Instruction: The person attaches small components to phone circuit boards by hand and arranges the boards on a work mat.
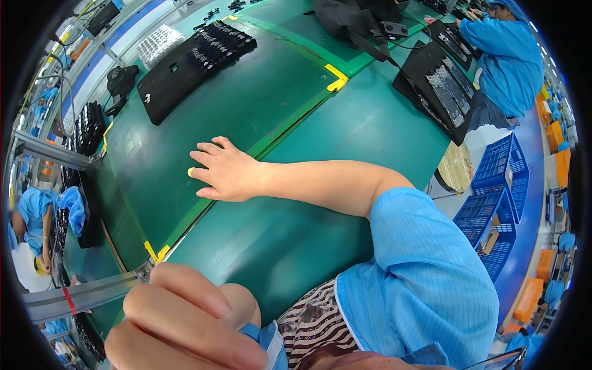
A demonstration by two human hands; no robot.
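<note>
My right hand (229,172) lies palm down with its fingers spread on the green work mat (277,68), holding nothing. One of its fingers has a small yellow band around the tip. Close to the camera at the bottom left, my left hand (182,324) is raised with its fingers curled and pressed together. Whatever it may be holding is hidden. Beyond my right hand, a black tray (161,92) carries rows of small dark parts (216,44).
A clear blister tray (160,46) and a black bag (354,21) sit toward the back. Yellow corner tape (337,78) marks the mat. Far right, a person in blue (502,58) works by black trays (441,92). Blue crates (487,225) stand right; a metal rail (86,299) runs left.
</note>
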